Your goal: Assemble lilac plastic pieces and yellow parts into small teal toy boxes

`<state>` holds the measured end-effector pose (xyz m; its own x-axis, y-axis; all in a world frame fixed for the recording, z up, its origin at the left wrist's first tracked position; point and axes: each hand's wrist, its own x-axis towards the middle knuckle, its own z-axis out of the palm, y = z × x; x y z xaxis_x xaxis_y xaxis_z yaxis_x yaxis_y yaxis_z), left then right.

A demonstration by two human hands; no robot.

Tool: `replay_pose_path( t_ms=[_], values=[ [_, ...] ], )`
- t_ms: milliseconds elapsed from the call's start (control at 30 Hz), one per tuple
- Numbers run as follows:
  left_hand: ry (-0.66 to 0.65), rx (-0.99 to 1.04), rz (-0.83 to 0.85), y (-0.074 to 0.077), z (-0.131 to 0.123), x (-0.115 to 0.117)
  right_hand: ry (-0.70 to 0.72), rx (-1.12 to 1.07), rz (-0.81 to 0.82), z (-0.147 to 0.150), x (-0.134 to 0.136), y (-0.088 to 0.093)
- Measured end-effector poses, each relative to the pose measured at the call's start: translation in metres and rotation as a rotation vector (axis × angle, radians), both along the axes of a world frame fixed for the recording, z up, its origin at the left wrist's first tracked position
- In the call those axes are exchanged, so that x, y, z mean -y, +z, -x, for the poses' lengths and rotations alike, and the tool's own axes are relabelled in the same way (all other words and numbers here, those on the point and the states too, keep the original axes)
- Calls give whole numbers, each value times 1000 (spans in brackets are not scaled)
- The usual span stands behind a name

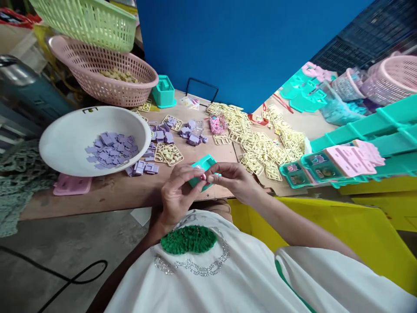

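My left hand (177, 193) and my right hand (233, 178) meet at the table's near edge. Together they grip a small teal plastic box (202, 165). The fingertips of both hands pinch a tiny pink piece (203, 176) against the box's front. Close to my left hand lie loose purple plastic tiles (143, 168) and a cream frame of small round parts (168, 154). A white bowl (65, 134) holding purple tiles stands farther left.
A pink basket (107, 89) and a green basket (87, 19) stand at back left. Cream part frames (260, 143) are heaped at centre right. Teal trays (374, 126) and pink pieces (350, 158) fill the right. A yellow bin (358, 226) sits below.
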<state>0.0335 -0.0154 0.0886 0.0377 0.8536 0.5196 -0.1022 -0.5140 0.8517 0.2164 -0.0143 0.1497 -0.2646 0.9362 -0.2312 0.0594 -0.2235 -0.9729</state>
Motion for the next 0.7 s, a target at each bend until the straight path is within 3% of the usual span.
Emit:
replay_pose_path(
  t_ms=[100, 167, 233, 333, 400, 500, 600, 700],
  values=[
    [-11, -52, -84, -1, -1, -1, 3, -83, 90, -2, -1, 1],
    [6, -110, -72, -3, -1, -1, -12, -65, 66, -5, -2, 4],
    [60, -184, 22, -11, -1, 0, -62, 41, -35, -13, -7, 4],
    [71, -277, 254, -34, -4, 2, -175, 362, -327, -39, -23, -8],
    [-41, -262, 404, -49, -6, -1, -212, 670, -510, -62, -37, -25],
    [-256, -139, 535, -59, -3, -16, -69, 950, -502, -86, -52, -52],
    [-476, -50, 630, -50, 6, -36, -95, 942, -509, -86, -53, -61],
    [-516, -3, 688, -36, 11, -45, -112, 701, -427, -66, -43, -52]
  ],
)
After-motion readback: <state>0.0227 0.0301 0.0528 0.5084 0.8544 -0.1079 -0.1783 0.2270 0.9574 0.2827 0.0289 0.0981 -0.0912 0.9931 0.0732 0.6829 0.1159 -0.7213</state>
